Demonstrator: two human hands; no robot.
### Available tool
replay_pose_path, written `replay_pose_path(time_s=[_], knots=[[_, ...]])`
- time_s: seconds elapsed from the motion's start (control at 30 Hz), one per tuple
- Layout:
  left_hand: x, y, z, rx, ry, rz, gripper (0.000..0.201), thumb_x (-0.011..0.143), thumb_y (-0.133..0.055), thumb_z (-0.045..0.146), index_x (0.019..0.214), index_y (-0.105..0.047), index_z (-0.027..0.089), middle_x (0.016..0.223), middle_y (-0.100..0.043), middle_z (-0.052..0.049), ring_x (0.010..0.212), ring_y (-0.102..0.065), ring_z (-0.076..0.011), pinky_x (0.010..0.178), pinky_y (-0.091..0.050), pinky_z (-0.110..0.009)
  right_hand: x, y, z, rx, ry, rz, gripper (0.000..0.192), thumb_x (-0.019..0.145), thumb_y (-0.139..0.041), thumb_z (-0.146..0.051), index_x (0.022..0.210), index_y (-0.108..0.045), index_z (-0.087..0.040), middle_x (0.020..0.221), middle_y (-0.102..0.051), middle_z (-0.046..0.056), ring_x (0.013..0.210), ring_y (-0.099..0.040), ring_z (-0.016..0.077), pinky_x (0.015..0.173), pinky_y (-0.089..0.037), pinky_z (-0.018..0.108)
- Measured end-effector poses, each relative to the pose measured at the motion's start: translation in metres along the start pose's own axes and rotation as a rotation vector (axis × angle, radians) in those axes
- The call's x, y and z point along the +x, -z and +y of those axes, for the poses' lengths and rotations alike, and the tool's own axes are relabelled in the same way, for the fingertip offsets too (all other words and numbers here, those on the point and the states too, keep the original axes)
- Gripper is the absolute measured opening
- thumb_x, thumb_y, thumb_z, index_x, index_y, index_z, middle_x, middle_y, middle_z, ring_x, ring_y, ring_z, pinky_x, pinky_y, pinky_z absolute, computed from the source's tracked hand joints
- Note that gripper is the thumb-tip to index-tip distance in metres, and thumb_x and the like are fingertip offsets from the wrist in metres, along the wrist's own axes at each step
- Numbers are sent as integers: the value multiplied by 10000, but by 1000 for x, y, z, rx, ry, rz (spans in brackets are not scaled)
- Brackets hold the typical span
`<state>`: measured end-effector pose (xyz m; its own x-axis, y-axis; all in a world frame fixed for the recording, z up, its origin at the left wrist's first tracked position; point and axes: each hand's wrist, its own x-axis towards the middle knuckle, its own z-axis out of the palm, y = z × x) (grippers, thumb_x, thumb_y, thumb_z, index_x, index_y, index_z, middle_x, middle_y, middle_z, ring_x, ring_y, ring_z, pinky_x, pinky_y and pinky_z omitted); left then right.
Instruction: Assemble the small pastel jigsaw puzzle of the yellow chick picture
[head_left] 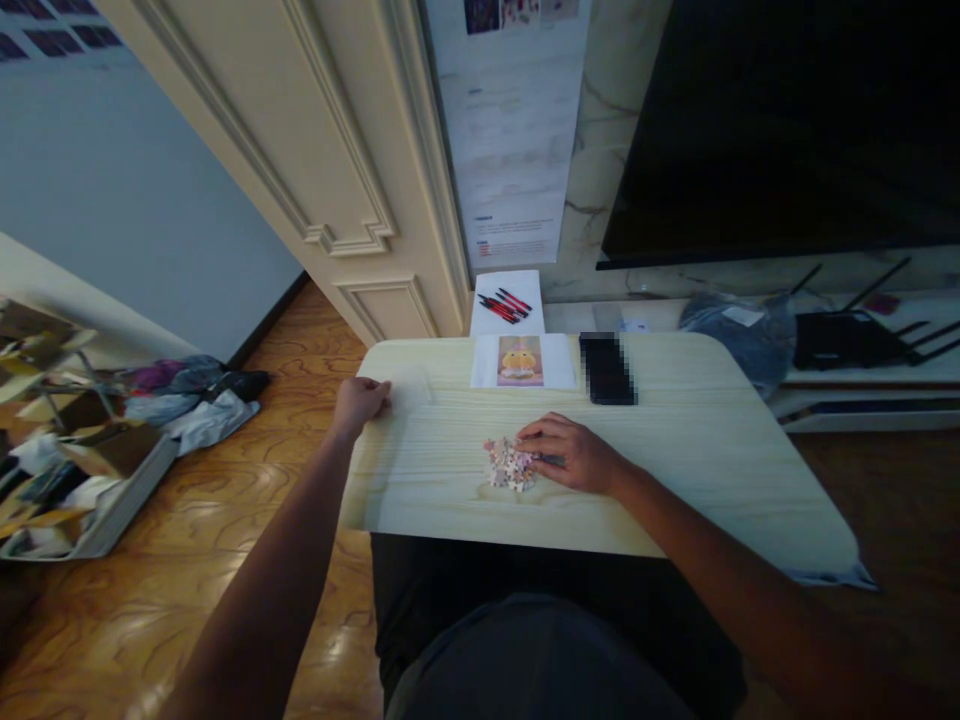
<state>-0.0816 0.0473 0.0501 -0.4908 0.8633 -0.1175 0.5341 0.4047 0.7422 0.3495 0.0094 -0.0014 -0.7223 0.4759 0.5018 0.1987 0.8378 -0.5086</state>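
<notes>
"Pink and pale jigsaw pieces (pixel 508 470) lie heaped on our table (pixel 712 430), nearer its front edge. What are we doing there?"

"Our right hand (pixel 571 455) hangs at the heap's right side, fingers loosely bent, tips over the pieces. We can't tell whether they hold one. Our left hand (pixel 360 402) rests at the table's left edge, fingers drawn together beside what looks like a clear bag (pixel 411 390); whether they pinch it, we can't say."

"What could go wrong?"

"A quick sweep of our right hand could scatter the heap, since the pieces are small and loose. If we tug the bag, it could slip off the left side, being thin and close to the brink."

"And farther out?"

"The picture sheet (pixel 520 362) lies flat by the far edge, a black block (pixel 607 368) just to its right. Pens (pixel 506 306) lie beyond that edge, on a white surface (pixel 514 281)."

"What can't we make out?"

"Pieces beneath our fingertips are hidden, and the printing on the others is too small to read. The bag's outline fades into the table. Coarse squares mask the block, so we can't name it. Our view cuts off our arms (pixel 274 590) and, at the right, the dark screen (pixel 795 130)."
</notes>
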Motion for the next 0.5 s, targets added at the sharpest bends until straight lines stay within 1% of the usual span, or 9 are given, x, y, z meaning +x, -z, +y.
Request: replay_pose_path(time_s=[0.1,0.13,0.17,0.23,0.27,0.33,0.37,0.43,0.5], knots=[[-14,0,7,82,-103,143,160,851,-774,331,889,-738,180,649,-674,-31,678,-642,-215,628,-465,-286,-1,1,2,34,-26,13,253,1054,-768,-241,1302,-818,-239,1205,-810,109,1102,-749,262,991,-635,475],[-26,-4,9,146,-254,169,205,883,-778,356,984,-769,178,715,-705,-35,706,-663,-217,668,-503,-300,-1,1,2,43,-35,6,252,1049,-771,-243,1297,-815,-234,1199,-805,110,1102,-748,262,991,-633,474],[-41,-11,12,171,-403,125,245,905,-783,382,1042,-789,178,758,-731,-43,708,-678,-219,696,-538,-321,-1,3,2,47,-45,-3,253,1046,-775,-249,1297,-812,-232,1197,-800,112,1104,-747,263,992,-631,473],[-76,-31,15,102,-682,-153,319,959,-792,449,1149,-807,193,935,-807,-79,811,-760,-232,762,-620,-351,-1,6,0,45,-65,-26,276,1037,-794,-275,1310,-803,-233,1205,-789,116,1109,-740,266,993,-628,471],[-95,-44,15,72,-806,-277,400,961,-824,490,1241,-799,206,1118,-832,-112,985,-803,-262,877,-663,-391,-1,8,-1,43,-73,-33,303,1026,-814,-295,1323,-797,-236,1211,-785,118,1115,-735,270,996,-626,472],[-128,-71,14,43,-988,-398,710,919,-901,547,1510,-687,217,1490,-742,-179,1373,-732,-342,1156,-627,-524,-1,12,-2,32,-85,-43,389,988,-868,-335,1356,-782,-245,1240,-777,121,1145,-725,285,1019,-620,487],[-140,-83,13,40,-1039,-429,833,909,-920,552,1607,-611,217,1618,-653,-211,1497,-656,-369,1227,-589,-569,-2,13,-3,23,-89,-49,429,966,-893,-345,1369,-776,-250,1260,-775,121,1163,-721,294,1035,-617,498],[-154,-102,10,70,-1075,-485,949,900,-939,533,1692,-523,216,1729,-533,-243,1601,-561,-395,1284,-549,-605,-3,15,-4,0,-94,-69,455,939,-917,-326,1367,-778,-256,1289,-776,119,1189,-721,305,1059,-612,514],[-158,-113,6,81,-1099,-498,830,912,-938,481,1628,-607,221,1692,-579,-235,1597,-568,-401,1303,-534,-623,-5,15,-4,-16,-105,-89,411,940,-902,-261,1336,-793,-253,1288,-782,114,1193,-728,302,1062,-614,509]])
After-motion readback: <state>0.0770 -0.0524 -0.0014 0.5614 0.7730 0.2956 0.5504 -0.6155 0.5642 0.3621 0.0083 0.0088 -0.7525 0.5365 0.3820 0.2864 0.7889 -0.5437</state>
